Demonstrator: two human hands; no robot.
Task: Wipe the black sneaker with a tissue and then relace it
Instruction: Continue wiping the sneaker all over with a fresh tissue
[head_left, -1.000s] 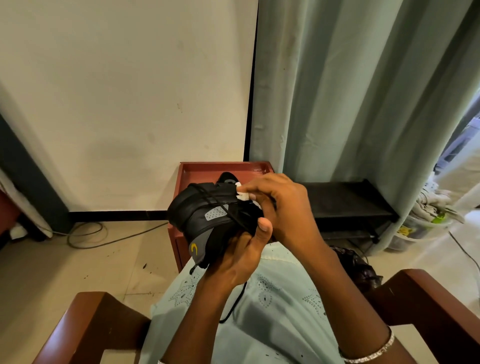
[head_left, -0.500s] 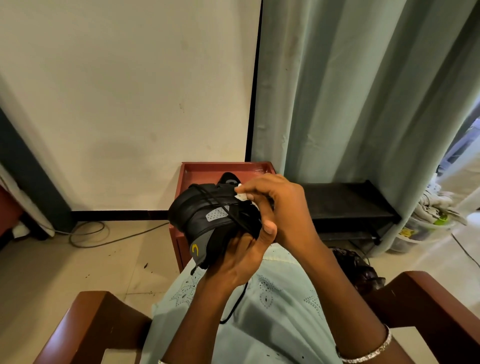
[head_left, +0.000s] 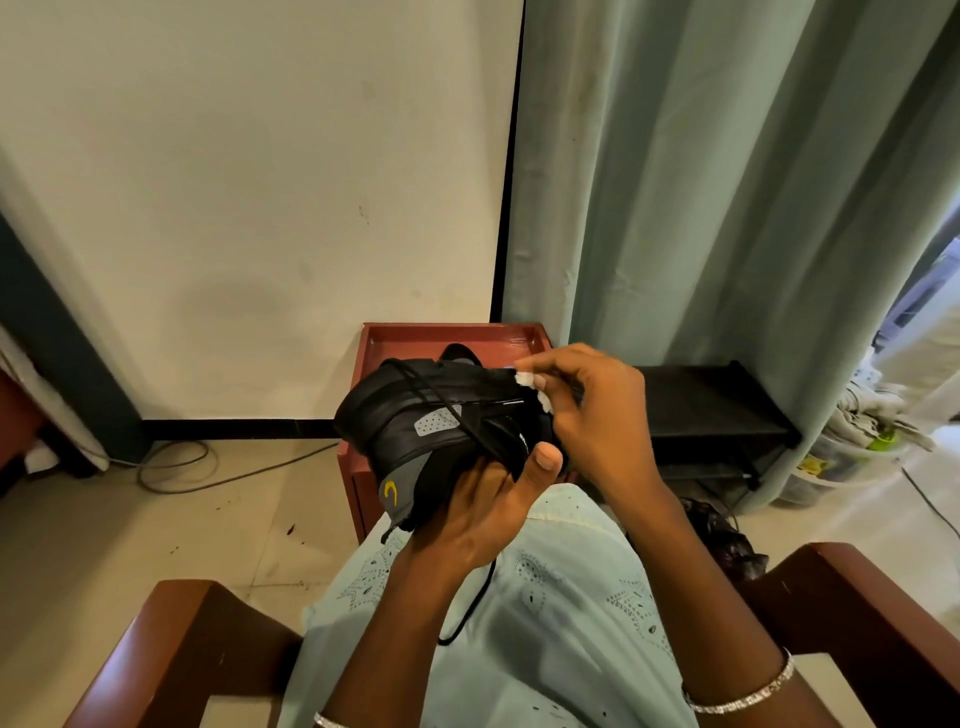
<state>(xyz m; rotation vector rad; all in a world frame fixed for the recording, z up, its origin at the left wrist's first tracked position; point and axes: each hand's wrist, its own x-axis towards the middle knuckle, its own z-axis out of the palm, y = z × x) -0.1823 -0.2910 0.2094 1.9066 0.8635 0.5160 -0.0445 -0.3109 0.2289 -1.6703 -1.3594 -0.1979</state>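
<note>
Two hands work at chest height above your lap, seen from your own head looking down. Your left hand (head_left: 478, 514) grips the black sneaker (head_left: 431, 415) from below, fingers curled under the sole and the thumb pressed against its side. The sneaker is held in the air, tipped on its side, just in front of a red-brown counter (head_left: 415, 338) that stands against the wall. It rests on nothing but your hand.

Your right hand (head_left: 592, 415) pinches a small white wad of tissue (head_left: 525, 378) between fingertips and thumb, touching the sneaker's upper edge on the far side.

One black lace (head_left: 470, 603) hangs loose from the sneaker and trails down over your pale green garment (head_left: 545, 623); another strand crosses the sneaker's side, not threaded tight.

You appear to be in the wiping step, and relacing has not begun. How much of the sneaker is already clean cannot be told.

Next, you will likely need a steady left grip while the tissue rubs with light pressure, then a turn of the sneaker to reach its other faces. Before lacing, the tissue must be put down and the lace ends found.
</note>
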